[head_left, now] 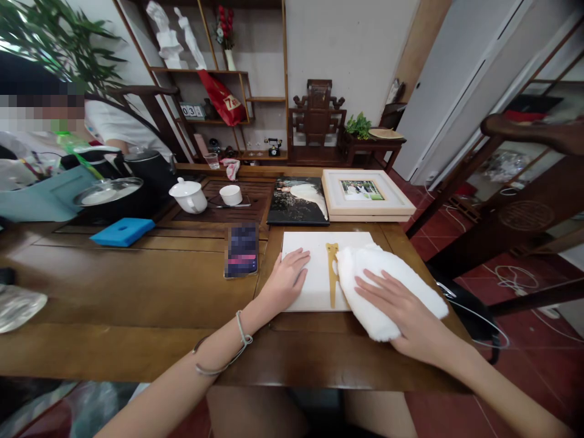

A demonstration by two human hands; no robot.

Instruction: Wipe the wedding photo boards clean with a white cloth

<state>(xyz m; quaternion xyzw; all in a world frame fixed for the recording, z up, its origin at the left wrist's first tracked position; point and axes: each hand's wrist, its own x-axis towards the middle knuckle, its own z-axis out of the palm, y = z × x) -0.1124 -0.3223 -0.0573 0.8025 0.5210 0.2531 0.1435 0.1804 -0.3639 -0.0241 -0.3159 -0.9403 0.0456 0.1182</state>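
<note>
A white flat board (314, 255), perhaps the back of a picture frame with a gold stand strip (333, 274), lies on the wooden table (137, 286) in front of me. My left hand (287, 278) rests flat on the board's left edge with fingers stretched out. My right hand (406, 310) lies flat on a folded white cloth (387, 274) that covers the board's right side.
A phone (241, 249) lies left of the board. Behind are a dark photo panel (298, 201) and a framed photo (365, 193). A white teapot (189, 196), cup (230, 194), blue block (122, 231) and kettle stand at left, near a seated person (41, 115).
</note>
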